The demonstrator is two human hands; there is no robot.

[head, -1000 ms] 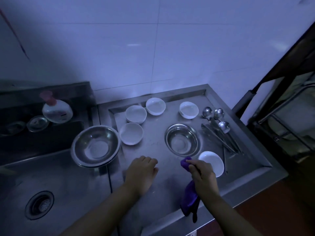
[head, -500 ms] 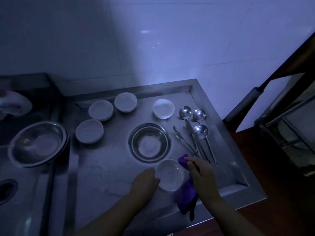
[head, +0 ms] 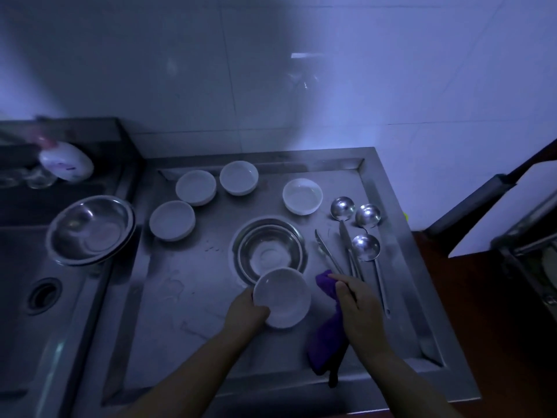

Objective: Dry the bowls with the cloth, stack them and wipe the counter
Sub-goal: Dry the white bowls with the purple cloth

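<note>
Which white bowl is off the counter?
The white bowl the left hand holds, near the cloth; the other four sit on the counter.

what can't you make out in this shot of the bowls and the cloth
- Head view: the left hand fingers lie under the held white bowl, hidden.
- Steel bowl: near rim covered by that bowl.
- Purple cloth: its middle lies behind the right hand.
- Bottle label: blurred.
- Wetness of the bowls: too dim.
</note>
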